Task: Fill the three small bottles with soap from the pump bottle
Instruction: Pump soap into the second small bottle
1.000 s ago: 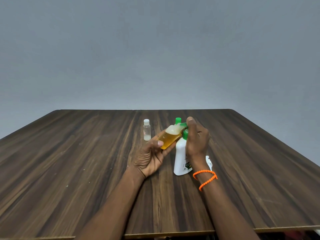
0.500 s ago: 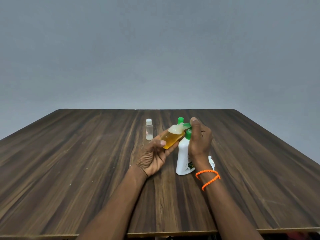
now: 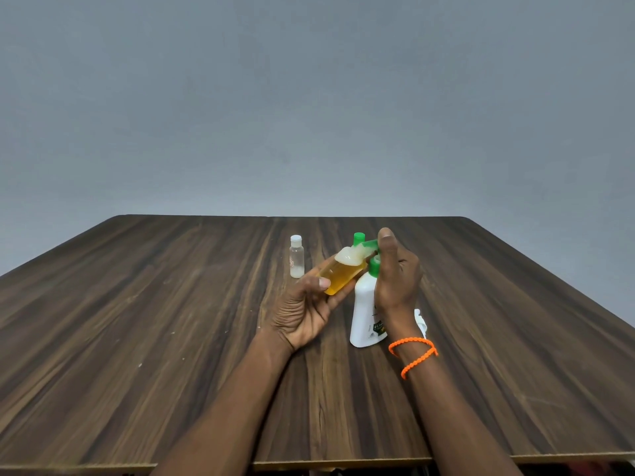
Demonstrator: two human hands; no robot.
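Barely changed since half a second ago: left hand (image 3: 305, 312) still grips the amber bottle (image 3: 340, 278) tilted against the spout, right hand (image 3: 395, 280) clamped on the pump bottle (image 3: 366, 317). Beyond the held one: one clear capped bottle (image 3: 296, 256), one green cap (image 3: 359, 237).

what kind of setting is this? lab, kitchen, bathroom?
Probably a staged recording setup, not a kitchen or bathroom: a bare wood-grain table against a plain grey wall, with only the task's things on it, such as the white pump bottle and a small clear bottle. No sink or fixtures show.
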